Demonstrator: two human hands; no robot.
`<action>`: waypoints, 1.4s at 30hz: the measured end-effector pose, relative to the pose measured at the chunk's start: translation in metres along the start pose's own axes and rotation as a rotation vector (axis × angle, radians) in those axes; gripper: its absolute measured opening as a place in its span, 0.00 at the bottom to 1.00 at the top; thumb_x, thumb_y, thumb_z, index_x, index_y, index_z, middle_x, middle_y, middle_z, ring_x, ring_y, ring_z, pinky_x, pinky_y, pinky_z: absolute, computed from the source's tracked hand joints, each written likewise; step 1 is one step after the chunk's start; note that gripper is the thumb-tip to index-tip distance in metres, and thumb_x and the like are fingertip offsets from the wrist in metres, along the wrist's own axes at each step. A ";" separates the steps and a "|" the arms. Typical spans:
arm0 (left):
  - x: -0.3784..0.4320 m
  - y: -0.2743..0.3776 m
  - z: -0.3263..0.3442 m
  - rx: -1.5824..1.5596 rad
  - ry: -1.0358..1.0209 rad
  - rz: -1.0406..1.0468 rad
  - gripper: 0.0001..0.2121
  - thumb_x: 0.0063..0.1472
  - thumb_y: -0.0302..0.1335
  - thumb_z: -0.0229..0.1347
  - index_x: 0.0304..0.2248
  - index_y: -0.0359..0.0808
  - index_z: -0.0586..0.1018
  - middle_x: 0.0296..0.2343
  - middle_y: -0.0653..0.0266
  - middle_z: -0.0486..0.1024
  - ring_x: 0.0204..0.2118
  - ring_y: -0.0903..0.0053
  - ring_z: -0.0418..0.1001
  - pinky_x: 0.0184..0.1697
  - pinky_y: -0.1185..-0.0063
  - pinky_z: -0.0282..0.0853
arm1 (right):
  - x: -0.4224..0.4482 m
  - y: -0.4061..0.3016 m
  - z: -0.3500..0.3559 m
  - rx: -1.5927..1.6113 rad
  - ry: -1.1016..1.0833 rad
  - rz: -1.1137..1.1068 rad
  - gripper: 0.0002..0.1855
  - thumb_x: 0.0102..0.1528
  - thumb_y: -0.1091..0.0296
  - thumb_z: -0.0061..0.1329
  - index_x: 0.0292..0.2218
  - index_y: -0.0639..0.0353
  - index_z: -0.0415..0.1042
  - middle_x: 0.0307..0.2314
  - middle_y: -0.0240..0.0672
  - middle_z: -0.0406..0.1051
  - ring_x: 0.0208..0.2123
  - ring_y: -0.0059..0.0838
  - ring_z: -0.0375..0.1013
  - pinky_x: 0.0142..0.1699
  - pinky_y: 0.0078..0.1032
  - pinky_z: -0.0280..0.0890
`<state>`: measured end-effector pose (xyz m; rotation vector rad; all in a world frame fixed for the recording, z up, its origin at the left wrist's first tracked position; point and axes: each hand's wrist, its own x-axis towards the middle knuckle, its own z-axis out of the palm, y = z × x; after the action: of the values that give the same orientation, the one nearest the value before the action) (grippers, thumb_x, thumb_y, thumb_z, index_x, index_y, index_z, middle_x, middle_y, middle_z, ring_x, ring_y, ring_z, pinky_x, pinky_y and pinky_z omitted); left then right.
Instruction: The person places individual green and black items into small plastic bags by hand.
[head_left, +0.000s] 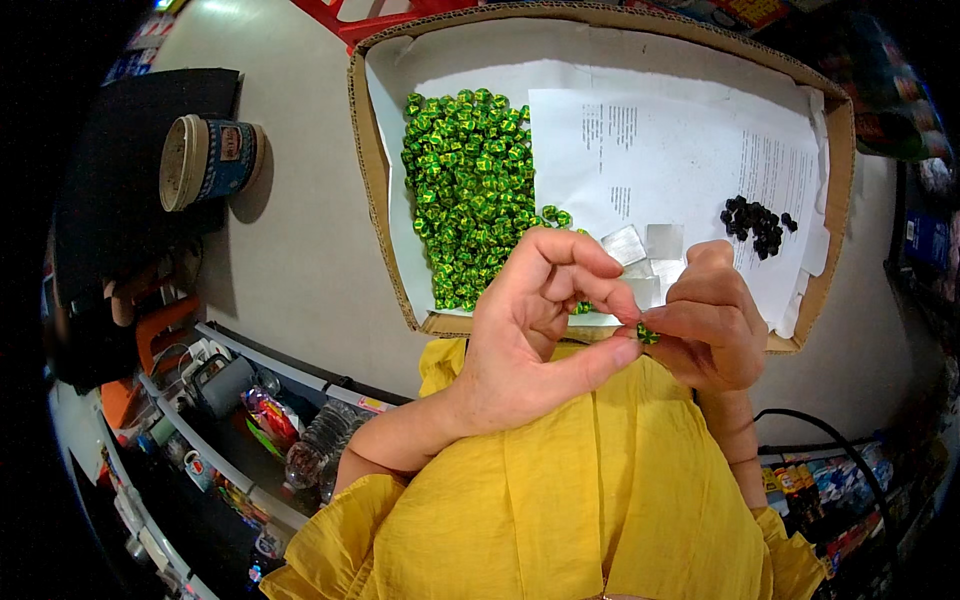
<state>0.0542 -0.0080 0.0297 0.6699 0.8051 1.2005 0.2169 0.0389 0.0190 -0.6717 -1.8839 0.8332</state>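
Between the fingertips of both hands is a small green and yellow wrapped ball (648, 334). My left hand (551, 322) pinches it from the left with thumb and forefinger, and my right hand (709, 322) grips its other side. Behind the hands, several square pieces of silvery foil (664, 241) lie overlapping on white paper. A large heap of similar green and yellow balls (469, 187) fills the left part of a shallow cardboard box (379, 225). Several small black lumps (761, 225) sit in a loose pile on the right.
Printed paper sheets (675, 142) line the box. To the left stands a tub (217, 161) with a blue patterned label. Lower left, a shelf rail (247, 352) runs past plastic bottles (319, 442). A black cable (832, 424) curves at the lower right. Red plastic furniture (360, 26) touches the box's far side.
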 end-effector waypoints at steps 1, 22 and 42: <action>-0.001 0.000 -0.001 0.002 -0.013 0.013 0.21 0.47 0.13 0.55 0.40 0.33 0.60 0.31 0.63 0.67 0.36 0.82 0.67 0.41 0.83 0.63 | 0.001 -0.001 -0.001 0.007 -0.006 0.003 0.14 0.34 0.73 0.58 0.27 0.57 0.70 0.21 0.28 0.65 0.22 0.25 0.63 0.31 0.24 0.56; 0.005 0.010 -0.028 1.076 -0.333 1.090 0.09 0.45 0.17 0.53 0.29 0.28 0.69 0.31 0.47 0.73 0.32 0.63 0.72 0.28 0.73 0.73 | -0.004 0.003 -0.005 0.017 -0.063 -0.052 0.15 0.36 0.74 0.56 0.30 0.59 0.73 0.25 0.31 0.69 0.23 0.24 0.67 0.31 0.23 0.56; 0.014 0.027 -0.052 1.127 0.217 0.647 0.08 0.45 0.16 0.54 0.28 0.31 0.76 0.25 0.59 0.72 0.29 0.69 0.69 0.33 0.78 0.65 | -0.030 0.029 -0.029 -0.291 -0.010 0.455 0.12 0.42 0.78 0.54 0.33 0.59 0.72 0.25 0.33 0.70 0.22 0.22 0.66 0.24 0.17 0.60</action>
<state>-0.0012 0.0135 0.0201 1.8419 1.5341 1.3363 0.2588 0.0424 -0.0099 -1.3119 -1.9074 0.8460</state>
